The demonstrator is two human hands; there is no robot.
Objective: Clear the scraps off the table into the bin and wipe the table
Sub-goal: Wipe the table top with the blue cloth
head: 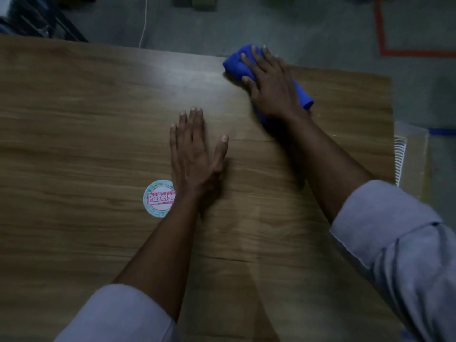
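The right hand (270,87) presses spread fingers on the crumpled blue cloth (237,62) at the far edge of the brown wood-grain table (74,144). The left hand (195,154) lies flat, holding nothing. A stroke further outward could drag the cloth over the edge onto the grey floor (296,25).

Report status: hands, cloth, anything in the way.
Right hand pressing cloth, far edge of table. Left hand flat on table. Sticker by left wrist, well away from cloth.
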